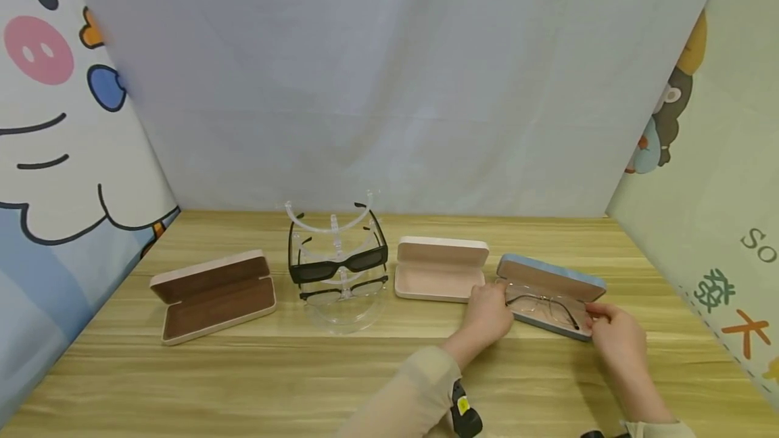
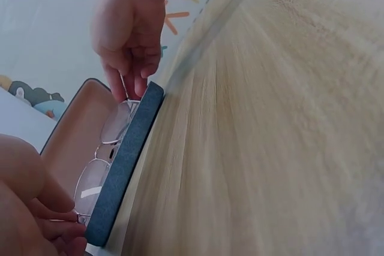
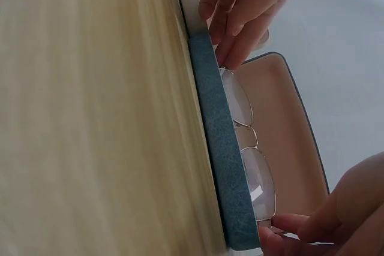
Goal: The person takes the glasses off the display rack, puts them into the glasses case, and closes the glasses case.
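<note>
An open blue glasses case [image 1: 550, 327] with a pink lining stands at the right of the table, its lid tilted back. Thin metal-framed eyeglasses [image 1: 544, 298] lie lengthwise in its lower half, lenses [image 3: 260, 181] toward the front wall. My left hand [image 1: 489, 313] pinches their left end between thumb and fingers, over the case's left edge. At the opposite end, my right hand [image 1: 619, 340] pinches the frame by the right hinge and temple, as the right wrist view shows close up.
Just left stands an open white case [image 1: 441, 253] with a pale pink lining. A clear display stand [image 1: 334, 223] holds black sunglasses [image 1: 341, 267] above dark-framed eyeglasses [image 1: 322, 295]. At far left lies an open brown-lined case [image 1: 220, 309]. Cloth walls [image 1: 389, 86] border the table.
</note>
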Demonstrator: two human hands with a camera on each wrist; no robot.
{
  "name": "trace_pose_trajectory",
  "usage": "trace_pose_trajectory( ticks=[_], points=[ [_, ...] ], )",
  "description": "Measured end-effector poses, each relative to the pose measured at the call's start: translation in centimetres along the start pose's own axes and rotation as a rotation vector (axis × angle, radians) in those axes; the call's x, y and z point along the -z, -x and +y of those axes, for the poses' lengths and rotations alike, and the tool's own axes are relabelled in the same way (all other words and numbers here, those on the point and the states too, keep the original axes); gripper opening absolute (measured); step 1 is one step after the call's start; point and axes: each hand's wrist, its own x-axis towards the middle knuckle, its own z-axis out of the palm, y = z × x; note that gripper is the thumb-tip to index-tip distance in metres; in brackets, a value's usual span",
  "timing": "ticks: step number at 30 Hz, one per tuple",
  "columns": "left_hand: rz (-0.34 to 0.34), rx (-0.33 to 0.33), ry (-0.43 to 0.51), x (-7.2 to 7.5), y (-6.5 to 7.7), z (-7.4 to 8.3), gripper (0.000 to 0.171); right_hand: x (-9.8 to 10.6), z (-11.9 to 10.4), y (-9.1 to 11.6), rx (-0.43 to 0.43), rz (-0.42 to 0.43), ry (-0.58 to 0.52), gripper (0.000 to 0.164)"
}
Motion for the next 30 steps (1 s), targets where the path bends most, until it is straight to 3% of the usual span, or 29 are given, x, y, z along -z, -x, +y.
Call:
trace_pose_trajectory(
  ticks=[4, 15, 21, 23, 30],
  points=[
    [-0.005, 0.018, -0.057, 0.1, 0.1, 0.3, 0.043, -0.1, 0.0, -0.2, 0.021, -0.002, 0.038, 0.037],
    [0.013, 0.042, 0.03, -0.2, 0.4, 0.0, 0.03, -0.2, -0.2, -0.5, 0.041, -0.058, 0.062, 0.039],
    [0.026, 0.053, 0.081, 0.1, 0.6, -0.2, 0.03, -0.2, -0.4, -0.8, 0.215, -0.099, 0.168, 0.038],
    [0.024, 0.063, 0.116, 0.2, 0.7, -0.2, 0.033, 0.0, -0.4, -0.9, 0.238, -0.112, 0.178, 0.038],
    [0.048, 0.108, 0.323, 0.4, 0.3, 0.0, 0.053, 0.9, -0.3, -0.8, -0.012, -0.109, 0.027, 0.045]
  ],
)
